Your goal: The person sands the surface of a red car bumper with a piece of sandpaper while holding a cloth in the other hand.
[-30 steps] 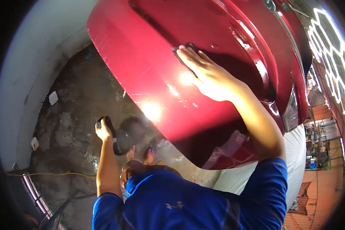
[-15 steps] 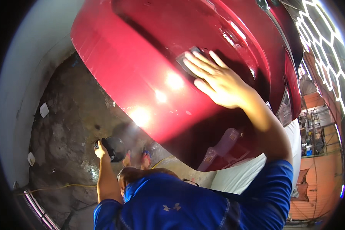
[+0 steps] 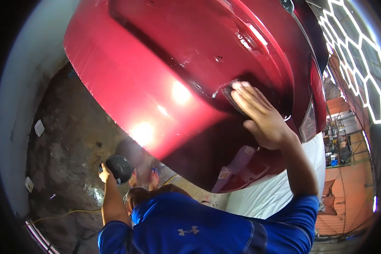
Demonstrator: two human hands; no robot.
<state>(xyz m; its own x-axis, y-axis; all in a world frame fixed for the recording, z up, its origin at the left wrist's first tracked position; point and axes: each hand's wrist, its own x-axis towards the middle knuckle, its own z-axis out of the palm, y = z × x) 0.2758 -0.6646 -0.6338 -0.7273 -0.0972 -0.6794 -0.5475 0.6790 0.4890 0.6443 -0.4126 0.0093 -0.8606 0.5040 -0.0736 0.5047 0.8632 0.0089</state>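
The right hand [image 3: 262,114] is flat and stretched out, with its fingers close together on top of a dark pad [image 3: 233,100]. It presses the pad onto the red car panel [image 3: 127,80] but is not wrapped around it. The pad sits on the dark, shaded part of the panel, and shiny, wet-looking marks [image 3: 198,87] are just beside it. The left hand [image 3: 106,173] is low down, next to a round black tub [image 3: 120,166]. I can't tell if that hand holds something small and dark or is only near it. To rub well, I think all the fingers should push the same, so 1 fingertip does not dig in. The pad should lie flat, go softly over bends and edges, and be wet so it slides.
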